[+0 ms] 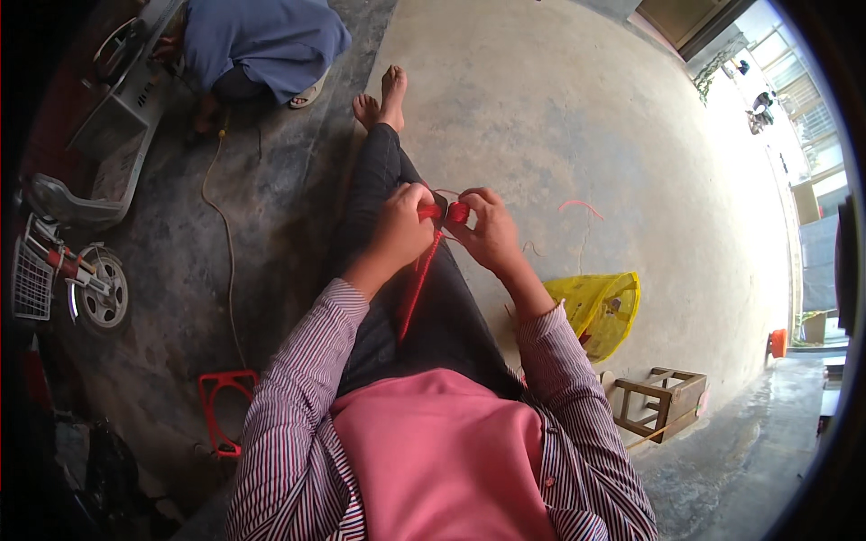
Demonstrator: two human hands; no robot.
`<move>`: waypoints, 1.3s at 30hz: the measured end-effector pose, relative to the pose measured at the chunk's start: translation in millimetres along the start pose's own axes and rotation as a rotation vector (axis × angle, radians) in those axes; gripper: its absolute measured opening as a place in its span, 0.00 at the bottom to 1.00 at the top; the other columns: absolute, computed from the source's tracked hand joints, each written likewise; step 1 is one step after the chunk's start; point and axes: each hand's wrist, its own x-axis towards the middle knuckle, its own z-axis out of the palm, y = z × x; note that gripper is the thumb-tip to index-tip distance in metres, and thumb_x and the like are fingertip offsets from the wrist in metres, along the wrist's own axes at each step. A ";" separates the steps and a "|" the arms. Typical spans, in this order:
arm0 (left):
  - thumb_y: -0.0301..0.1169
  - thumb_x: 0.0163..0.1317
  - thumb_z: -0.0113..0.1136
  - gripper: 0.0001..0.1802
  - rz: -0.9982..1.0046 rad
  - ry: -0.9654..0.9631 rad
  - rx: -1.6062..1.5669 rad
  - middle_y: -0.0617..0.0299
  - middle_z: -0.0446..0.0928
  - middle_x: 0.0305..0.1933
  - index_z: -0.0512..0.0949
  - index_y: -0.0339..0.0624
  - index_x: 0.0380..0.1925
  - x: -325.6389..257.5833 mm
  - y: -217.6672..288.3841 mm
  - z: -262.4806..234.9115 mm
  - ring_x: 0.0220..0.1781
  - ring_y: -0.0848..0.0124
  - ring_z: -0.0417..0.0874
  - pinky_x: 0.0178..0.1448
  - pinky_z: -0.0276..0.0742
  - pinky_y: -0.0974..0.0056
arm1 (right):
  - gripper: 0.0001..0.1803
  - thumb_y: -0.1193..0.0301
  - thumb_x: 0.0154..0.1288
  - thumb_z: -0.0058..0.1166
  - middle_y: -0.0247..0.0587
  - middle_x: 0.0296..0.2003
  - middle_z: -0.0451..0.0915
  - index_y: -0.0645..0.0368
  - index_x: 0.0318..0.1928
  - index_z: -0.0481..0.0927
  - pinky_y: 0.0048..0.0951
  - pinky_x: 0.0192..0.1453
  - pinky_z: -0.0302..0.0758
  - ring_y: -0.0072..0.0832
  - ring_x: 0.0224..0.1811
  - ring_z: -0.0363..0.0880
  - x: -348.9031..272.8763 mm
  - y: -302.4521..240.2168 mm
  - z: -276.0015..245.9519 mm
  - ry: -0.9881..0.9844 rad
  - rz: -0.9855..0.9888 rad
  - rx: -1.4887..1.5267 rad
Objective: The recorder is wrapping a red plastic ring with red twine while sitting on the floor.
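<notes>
Over my dark-trousered legs my two hands are close together. My left hand (pixel 408 221) is closed, thumb and fingers pinching red cord next to a small dark piece. In the fingers of my right hand (pixel 490 229) is a small red roll (pixel 458 213), which looks like wound cord. A braided red cord (pixel 414 299) trails from between the hands and lies along my thigh. A thin loop of red strand arches above the fingers. What the dark piece is, I cannot make out.
To my right a yellow mesh basket (pixel 622 316) lies beside a wooden stool (pixel 663 403). A red strand (pixel 582 208) lies on the concrete floor. To my left are a red frame (pixel 223 410), a long cable (pixel 229 261) and a vehicle wheel (pixel 104 288). Another person (pixel 262 45) crouches at far left.
</notes>
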 end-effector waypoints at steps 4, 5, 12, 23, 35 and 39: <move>0.22 0.52 0.61 0.13 0.157 0.034 -0.028 0.56 0.77 0.35 0.75 0.35 0.40 -17.4 9.4 -6.3 0.37 0.62 0.80 0.42 0.76 0.61 | 0.15 0.72 0.45 0.63 0.47 0.49 0.77 0.64 0.34 0.75 0.36 0.55 0.73 0.39 0.51 0.77 -18.7 -6.1 -53.1 0.311 -0.190 0.417; 0.22 0.55 0.61 0.13 -0.059 -0.199 -0.128 0.60 0.76 0.36 0.75 0.34 0.41 -23.3 10.1 -7.9 0.39 0.70 0.79 0.43 0.76 0.66 | 0.15 0.71 0.46 0.62 0.48 0.46 0.78 0.64 0.35 0.74 0.37 0.53 0.73 0.40 0.49 0.78 -27.3 -18.2 -67.7 0.206 -0.113 0.770; 0.21 0.58 0.59 0.16 -0.207 -0.144 -0.449 0.61 0.79 0.34 0.72 0.34 0.47 -41.0 1.5 10.3 0.33 0.77 0.78 0.41 0.76 0.69 | 0.19 0.71 0.50 0.68 0.40 0.31 0.76 0.58 0.35 0.69 0.26 0.40 0.72 0.28 0.34 0.75 -116.6 -114.0 -81.3 -0.495 -0.175 1.652; 0.27 0.63 0.59 0.05 0.078 0.236 -0.185 0.62 0.78 0.25 0.76 0.38 0.37 -19.7 23.4 1.5 0.20 0.80 0.72 0.24 0.67 0.72 | 0.19 0.74 0.52 0.69 0.38 0.25 0.72 0.58 0.35 0.68 0.31 0.28 0.63 0.27 0.25 0.70 -88.4 -112.9 -106.2 0.023 -0.532 1.463; 0.38 0.65 0.55 0.12 -0.466 0.124 -0.612 0.71 0.71 0.20 0.76 0.46 0.25 -1.6 -4.9 -6.5 0.15 0.82 0.65 0.14 0.51 0.72 | 0.20 0.71 0.51 0.68 0.45 0.43 0.82 0.59 0.46 0.81 0.38 0.53 0.76 0.40 0.48 0.80 -7.8 -14.2 3.1 0.009 0.063 0.637; 0.35 0.65 0.55 0.11 -0.636 0.090 -0.889 0.71 0.71 0.20 0.76 0.46 0.24 -2.9 46.6 -34.2 0.14 0.82 0.64 0.15 0.52 0.74 | 0.20 0.74 0.53 0.66 0.48 0.49 0.78 0.62 0.48 0.79 0.35 0.57 0.74 0.41 0.51 0.78 -20.1 -41.3 -21.5 0.152 -0.287 0.324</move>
